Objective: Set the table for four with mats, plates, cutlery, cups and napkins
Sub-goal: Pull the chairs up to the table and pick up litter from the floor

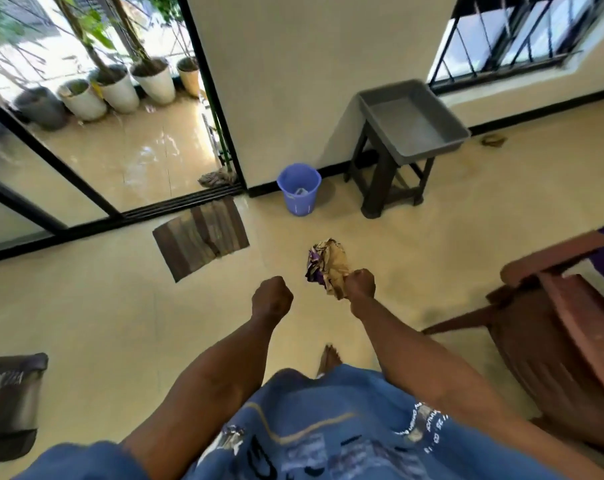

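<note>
Head view — right hand (361,284) grips crumpled wrapper (326,266)

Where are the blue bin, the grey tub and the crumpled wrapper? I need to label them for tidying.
blue bin (299,192): head view, on its outer front wall.
grey tub (428,152): head view, on its near side wall.
crumpled wrapper (326,263): head view, on its bunched middle above the right hand (361,284).
</note>
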The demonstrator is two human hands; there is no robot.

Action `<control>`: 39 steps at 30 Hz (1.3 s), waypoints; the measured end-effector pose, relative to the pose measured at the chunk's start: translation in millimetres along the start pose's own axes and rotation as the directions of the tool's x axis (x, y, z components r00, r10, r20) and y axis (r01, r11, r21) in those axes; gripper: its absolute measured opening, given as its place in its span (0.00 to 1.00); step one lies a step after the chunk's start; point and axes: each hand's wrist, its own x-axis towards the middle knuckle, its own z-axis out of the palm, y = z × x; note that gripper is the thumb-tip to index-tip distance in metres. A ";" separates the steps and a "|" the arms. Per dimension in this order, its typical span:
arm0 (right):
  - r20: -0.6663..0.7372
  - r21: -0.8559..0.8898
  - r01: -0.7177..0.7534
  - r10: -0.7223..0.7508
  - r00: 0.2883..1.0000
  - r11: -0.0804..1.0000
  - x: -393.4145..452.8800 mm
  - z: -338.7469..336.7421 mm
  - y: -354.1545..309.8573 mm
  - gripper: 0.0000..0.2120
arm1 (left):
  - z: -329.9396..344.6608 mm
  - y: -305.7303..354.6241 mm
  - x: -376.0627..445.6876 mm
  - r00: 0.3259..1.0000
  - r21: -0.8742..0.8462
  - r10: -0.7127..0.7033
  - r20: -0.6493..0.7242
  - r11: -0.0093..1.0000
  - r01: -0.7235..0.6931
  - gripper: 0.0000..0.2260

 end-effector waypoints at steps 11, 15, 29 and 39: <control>0.073 -0.020 -0.075 0.077 0.994 0.997 179.8 69.5 -142.4 0.17 | -59.5 51.0 217.0 0.993 -0.183 -0.121 -0.008 0.976 0.118 0.11; 0.040 0.033 -0.143 0.142 0.989 0.989 237.2 103.7 -195.3 0.18 | -82.9 54.2 311.4 0.997 -0.132 -0.081 0.001 0.988 0.080 0.11; -0.002 0.092 -0.261 0.262 0.965 0.961 358.1 198.4 -359.7 0.20 | -178.4 79.9 534.1 0.994 0.033 -0.006 0.106 0.999 0.003 0.10; 0.060 0.022 -0.308 0.306 0.950 0.951 446.9 224.6 -425.1 0.09 | -190.6 110.7 624.7 0.969 0.015 -0.121 0.216 0.993 0.120 0.09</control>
